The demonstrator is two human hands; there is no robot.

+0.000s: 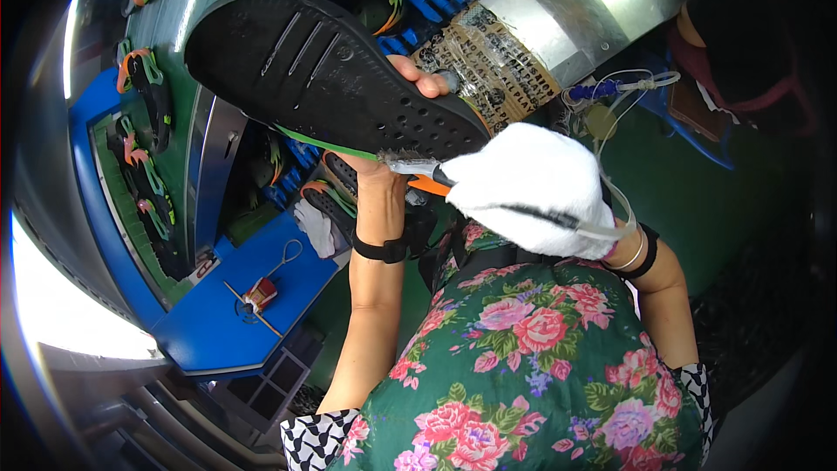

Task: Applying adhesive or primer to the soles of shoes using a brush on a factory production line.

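Observation:
My left hand (421, 78) is closed around a black sandal (288, 70), held up with its grooved, hole-dotted face showing. Fingertips wrap over its far edge, and a green strip shows along the near edge. White cloth, a glove or wrap, covers my right hand (536, 187), whose fingers are hidden inside it. From it sticks out a brush (410, 163), its dark bristles against the sandal's near edge. A clear tube (623, 209) runs beside the white cloth to the right hand's wrist.
Left, a green conveyor belt (187, 13) carries several black sandals with orange and green straps. A blue table (301, 296) holds a white glove (316, 225) and a small red object (260, 295). Behind the sandal runs a metal rail (571, 13) wrapped in printed tape.

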